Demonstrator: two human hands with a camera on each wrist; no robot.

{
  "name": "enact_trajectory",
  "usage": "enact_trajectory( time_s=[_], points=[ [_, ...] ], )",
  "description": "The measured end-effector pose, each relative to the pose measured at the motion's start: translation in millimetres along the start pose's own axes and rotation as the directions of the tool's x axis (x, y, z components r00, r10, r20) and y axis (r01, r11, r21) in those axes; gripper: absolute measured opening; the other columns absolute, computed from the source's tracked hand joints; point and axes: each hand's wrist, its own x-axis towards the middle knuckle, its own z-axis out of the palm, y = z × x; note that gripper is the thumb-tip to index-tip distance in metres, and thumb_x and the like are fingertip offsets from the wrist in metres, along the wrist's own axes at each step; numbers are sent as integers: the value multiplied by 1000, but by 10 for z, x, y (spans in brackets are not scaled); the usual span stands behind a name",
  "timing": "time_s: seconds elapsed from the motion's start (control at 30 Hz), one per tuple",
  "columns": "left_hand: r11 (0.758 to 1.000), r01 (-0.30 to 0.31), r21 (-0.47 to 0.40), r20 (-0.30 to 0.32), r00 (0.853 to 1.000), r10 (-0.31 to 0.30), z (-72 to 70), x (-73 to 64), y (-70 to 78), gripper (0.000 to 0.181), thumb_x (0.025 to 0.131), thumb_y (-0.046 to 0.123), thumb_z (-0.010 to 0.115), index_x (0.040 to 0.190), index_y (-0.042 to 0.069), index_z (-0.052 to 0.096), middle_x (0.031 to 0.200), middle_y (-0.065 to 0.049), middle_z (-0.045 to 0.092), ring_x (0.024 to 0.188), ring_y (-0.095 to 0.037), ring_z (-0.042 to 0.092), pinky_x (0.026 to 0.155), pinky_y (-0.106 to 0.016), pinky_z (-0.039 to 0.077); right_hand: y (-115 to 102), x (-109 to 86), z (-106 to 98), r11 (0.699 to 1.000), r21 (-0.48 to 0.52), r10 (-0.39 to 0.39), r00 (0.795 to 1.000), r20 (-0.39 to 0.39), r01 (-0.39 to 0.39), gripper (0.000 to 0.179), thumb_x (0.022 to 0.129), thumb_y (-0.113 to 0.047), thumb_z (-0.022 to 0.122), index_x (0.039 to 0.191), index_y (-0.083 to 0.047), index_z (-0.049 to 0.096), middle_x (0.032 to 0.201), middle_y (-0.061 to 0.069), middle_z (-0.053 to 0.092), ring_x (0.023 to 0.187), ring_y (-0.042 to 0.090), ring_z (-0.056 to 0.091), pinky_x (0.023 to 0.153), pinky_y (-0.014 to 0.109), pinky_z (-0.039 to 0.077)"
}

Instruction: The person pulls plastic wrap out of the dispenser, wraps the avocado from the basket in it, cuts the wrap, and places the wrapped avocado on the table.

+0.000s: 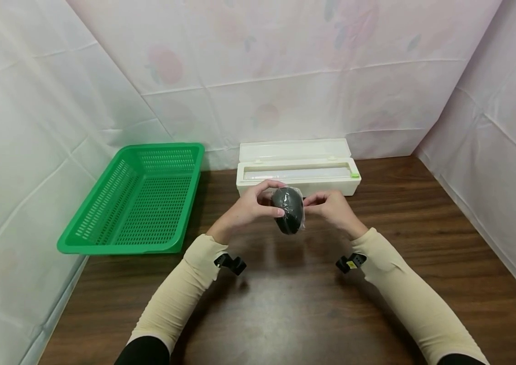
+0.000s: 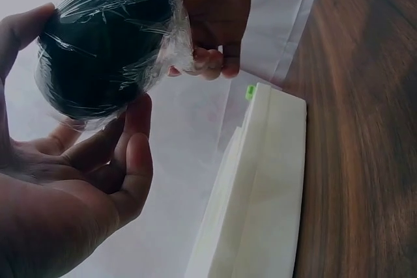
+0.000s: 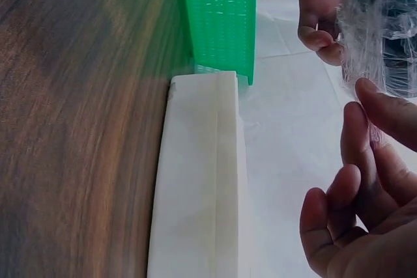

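Note:
A dark, smooth, egg-shaped thing (image 1: 288, 215) is held above the table, with clear cling film (image 2: 171, 50) wrapped round it. My left hand (image 1: 249, 207) grips it from the left, thumb on one side and fingers on the other. On the right side, my right hand (image 1: 332, 209) pinches the gathered edge of the film between thumb and forefinger, as the right wrist view shows. Wrinkled film (image 3: 365, 43) bunches at that edge. Just behind the hands stands a white cling film box (image 1: 299, 187), its lid raised and a roll lying inside.
An empty green plastic basket (image 1: 187, 203) with slotted walls stands at the back left. A small green tab (image 1: 355, 175) sits on the box's right end. White patterned cloth (image 1: 285, 111) hangs behind and at both sides of the dark wooden table (image 1: 276, 314).

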Motion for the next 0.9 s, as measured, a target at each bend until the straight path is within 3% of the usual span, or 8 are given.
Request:
enact_trajectory(
  time_s=[0.27, 0.47, 0.53, 0.63, 0.77, 0.9],
  points=[
    [999, -7, 51, 21, 1000, 5, 13, -6, 18, 58, 78, 3, 73, 131, 3, 51, 109, -25, 68, 90, -13, 66, 79, -30, 55, -36, 5, -48, 1000, 19, -8, 996, 85, 6, 19, 81, -7, 77, 95, 6, 74, 90, 11, 75, 79, 7, 62, 72, 22, 52],
    [999, -8, 45, 68, 998, 5, 20, -5, -11, 59, 77, 0, 73, 132, 2, 51, 115, -26, 67, 95, -15, 68, 79, -32, 57, -31, 16, -112, 996, 80, 31, 987, 155, -44, 20, 84, -8, 74, 98, 5, 74, 90, 0, 74, 87, 11, 64, 85, 38, 52],
    [999, -7, 47, 70, 998, 4, 18, -2, -18, 59, 77, 1, 73, 132, 3, 51, 116, -26, 66, 96, -16, 67, 78, -33, 57, -34, 20, -113, 993, 102, 40, 990, 136, -55, 20, 84, -8, 74, 98, 5, 74, 89, -4, 73, 89, 14, 64, 86, 40, 52],
    [999, -3, 50, 65, 998, 0, 14, 1, -24, 60, 77, 2, 73, 133, 5, 51, 117, -25, 65, 98, -18, 67, 79, -34, 57, -49, 22, -94, 990, 128, 53, 995, 83, -63, 17, 82, -7, 76, 95, 3, 73, 81, -8, 71, 86, 16, 64, 81, 32, 53],
    [999, 8, 52, 55, 998, -11, 14, 4, -34, 60, 77, 3, 74, 132, 6, 52, 117, -24, 66, 99, -19, 67, 80, -34, 57, -67, 19, -59, 984, 171, 42, 999, 7, -42, 13, 80, -3, 76, 88, 3, 69, 70, -10, 66, 75, 14, 62, 70, 23, 51],
    [998, 21, 52, 39, 999, -23, 22, 5, -49, 59, 77, 5, 75, 131, 8, 53, 116, -23, 66, 97, -18, 67, 80, -34, 57, -91, 4, -24, 978, 205, 36, 998, -43, -27, 10, 80, 0, 75, 85, 3, 67, 68, -12, 65, 71, 9, 61, 69, 22, 50]
  ],
)
